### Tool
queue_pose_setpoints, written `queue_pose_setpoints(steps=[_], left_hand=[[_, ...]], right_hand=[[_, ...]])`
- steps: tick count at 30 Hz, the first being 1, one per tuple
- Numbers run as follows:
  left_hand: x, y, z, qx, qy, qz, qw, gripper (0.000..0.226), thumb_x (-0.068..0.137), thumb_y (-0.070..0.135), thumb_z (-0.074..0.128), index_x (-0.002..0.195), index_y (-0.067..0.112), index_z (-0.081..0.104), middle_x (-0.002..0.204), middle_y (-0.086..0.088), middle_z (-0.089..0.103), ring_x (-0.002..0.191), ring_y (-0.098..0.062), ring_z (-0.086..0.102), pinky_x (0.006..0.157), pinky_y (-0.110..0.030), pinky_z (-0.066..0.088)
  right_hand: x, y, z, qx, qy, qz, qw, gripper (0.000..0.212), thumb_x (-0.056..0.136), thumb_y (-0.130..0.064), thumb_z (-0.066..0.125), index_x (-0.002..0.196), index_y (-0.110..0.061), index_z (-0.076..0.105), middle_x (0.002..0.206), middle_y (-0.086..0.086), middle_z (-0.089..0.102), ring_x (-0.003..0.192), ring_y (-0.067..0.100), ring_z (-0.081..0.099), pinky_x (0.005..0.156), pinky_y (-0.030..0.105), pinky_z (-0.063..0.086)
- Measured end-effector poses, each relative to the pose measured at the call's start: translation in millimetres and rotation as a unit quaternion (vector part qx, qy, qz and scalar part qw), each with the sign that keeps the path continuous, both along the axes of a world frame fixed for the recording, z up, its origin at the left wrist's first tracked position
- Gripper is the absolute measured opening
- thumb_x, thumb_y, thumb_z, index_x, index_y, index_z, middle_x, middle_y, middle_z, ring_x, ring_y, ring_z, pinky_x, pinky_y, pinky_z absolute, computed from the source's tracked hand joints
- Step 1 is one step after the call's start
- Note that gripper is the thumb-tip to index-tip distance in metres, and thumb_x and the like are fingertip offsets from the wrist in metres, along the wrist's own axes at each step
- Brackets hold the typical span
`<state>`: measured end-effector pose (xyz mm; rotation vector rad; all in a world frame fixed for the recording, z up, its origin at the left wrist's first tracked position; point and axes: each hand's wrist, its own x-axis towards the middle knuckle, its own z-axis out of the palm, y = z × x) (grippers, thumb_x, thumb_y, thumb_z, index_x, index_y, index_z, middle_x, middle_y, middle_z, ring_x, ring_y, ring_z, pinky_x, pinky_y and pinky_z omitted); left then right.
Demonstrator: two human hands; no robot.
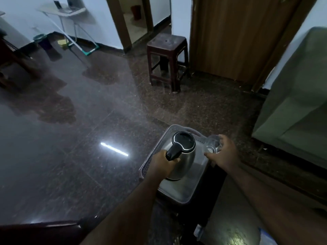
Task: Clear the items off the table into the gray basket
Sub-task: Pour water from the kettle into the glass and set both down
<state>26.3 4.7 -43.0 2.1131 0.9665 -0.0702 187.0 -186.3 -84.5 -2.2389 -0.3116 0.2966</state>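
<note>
A steel kettle (pixel 185 156) with a black lid and black handle sits inside the gray basket (pixel 177 191), which rests on the dark floor at lower centre. My left hand (pixel 162 163) is closed around the kettle's handle. My right hand (pixel 223 152) holds a clear glass (pixel 212 145) over the basket's right rim. The basket's perforated left wall (pixel 150 163) shows beside my left hand.
A dark brown plastic stool (pixel 167 59) stands ahead near a wooden door (pixel 230 36). A green covered piece of furniture (pixel 297 96) is at the right. A dark table edge (pixel 44 225) runs along the lower left. A mop (pixel 79 43) and a small white table (pixel 65 13) are far left.
</note>
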Motion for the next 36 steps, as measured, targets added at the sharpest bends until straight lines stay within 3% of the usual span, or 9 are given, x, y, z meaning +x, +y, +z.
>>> queue_pose_setpoints(steps=[2, 4, 6, 9, 16, 20, 23, 28, 36], left_hand=[[11, -5, 24, -0.014, -0.008, -0.023, 1.0, 0.034, 0.072, 0.046, 0.075, 0.083, 0.019, 0.058, 0.072, 0.002, 0.06, 0.072, -0.022, 0.064, 0.055, -0.036, 0.055], [22, -9, 47, -0.001, -0.015, -0.069, 0.998, 0.031, 0.072, 0.045, 0.076, 0.076, 0.022, 0.055, 0.071, 0.003, 0.06, 0.069, -0.019, 0.063, 0.048, -0.026, 0.046], [34, -15, 73, 0.033, -0.016, -0.128, 0.991, 0.032, 0.072, 0.044, 0.077, 0.072, 0.021, 0.054, 0.068, 0.004, 0.059, 0.071, -0.02, 0.061, 0.052, -0.025, 0.039], [56, -26, 109, 0.052, -0.019, -0.206, 0.977, 0.034, 0.071, 0.041, 0.08, 0.076, 0.012, 0.062, 0.072, -0.008, 0.065, 0.07, -0.024, 0.062, 0.063, -0.033, 0.045], [102, -77, 185, 0.1, 0.003, -0.36, 0.928, 0.031, 0.068, 0.045, 0.083, 0.08, 0.025, 0.063, 0.074, 0.006, 0.064, 0.073, -0.014, 0.061, 0.06, -0.024, 0.042], [113, -117, 207, 0.113, 0.017, -0.435, 0.893, 0.032, 0.068, 0.049, 0.082, 0.077, 0.027, 0.06, 0.077, 0.007, 0.064, 0.073, -0.012, 0.06, 0.06, -0.025, 0.041], [119, -142, 213, 0.128, 0.018, -0.47, 0.873, 0.032, 0.068, 0.051, 0.079, 0.081, 0.028, 0.062, 0.083, 0.008, 0.065, 0.078, -0.011, 0.061, 0.061, -0.026, 0.041], [131, -177, 227, 0.145, 0.051, -0.518, 0.842, 0.033, 0.065, 0.055, 0.077, 0.071, 0.03, 0.056, 0.077, 0.011, 0.062, 0.07, -0.004, 0.059, 0.054, -0.024, 0.038], [151, -216, 242, 0.173, 0.114, -0.565, 0.799, 0.037, 0.066, 0.058, 0.075, 0.083, 0.027, 0.063, 0.085, 0.002, 0.073, 0.077, -0.009, 0.064, 0.06, -0.024, 0.043]], right_hand=[[-2, -21, 22, -0.007, -0.006, -0.02, 1.0, 0.094, 0.05, -0.033, 0.091, 0.132, -0.021, 0.047, 0.128, 0.01, 0.057, 0.111, 0.027, 0.06, 0.093, 0.047, 0.053], [-4, -43, 41, -0.007, -0.025, -0.031, 0.999, 0.09, 0.052, -0.03, 0.089, 0.131, -0.019, 0.05, 0.126, 0.011, 0.058, 0.115, 0.028, 0.059, 0.096, 0.045, 0.051], [-8, -69, 62, -0.019, -0.027, -0.051, 0.998, 0.09, 0.053, -0.029, 0.087, 0.134, -0.018, 0.05, 0.128, 0.011, 0.057, 0.117, 0.028, 0.058, 0.098, 0.041, 0.049], [-15, -106, 88, -0.033, -0.024, -0.075, 0.996, 0.098, 0.053, -0.03, 0.087, 0.141, -0.02, 0.043, 0.135, 0.009, 0.053, 0.121, 0.026, 0.056, 0.101, 0.039, 0.048], [-28, -188, 131, -0.027, -0.014, -0.135, 0.99, 0.08, 0.045, -0.042, 0.082, 0.116, -0.043, 0.045, 0.105, -0.016, 0.05, 0.105, 0.018, 0.06, 0.08, 0.028, 0.044], [-29, -218, 143, -0.044, -0.022, -0.158, 0.986, 0.085, 0.048, -0.037, 0.087, 0.124, -0.033, 0.049, 0.119, -0.003, 0.061, 0.112, 0.023, 0.06, 0.085, 0.031, 0.048], [-33, -235, 147, -0.044, -0.016, -0.162, 0.986, 0.087, 0.05, -0.036, 0.089, 0.127, -0.027, 0.05, 0.126, 0.001, 0.06, 0.113, 0.023, 0.06, 0.089, 0.033, 0.05], [-42, -253, 150, -0.001, 0.0, -0.181, 0.984, 0.091, 0.043, -0.059, 0.075, 0.124, -0.028, 0.049, 0.123, -0.01, 0.063, 0.112, 0.015, 0.061, 0.095, 0.04, 0.053], [-54, -273, 147, 0.022, -0.004, -0.199, 0.98, 0.072, 0.042, -0.057, 0.074, 0.108, -0.049, 0.045, 0.117, -0.014, 0.062, 0.103, 0.009, 0.065, 0.088, 0.03, 0.053]])
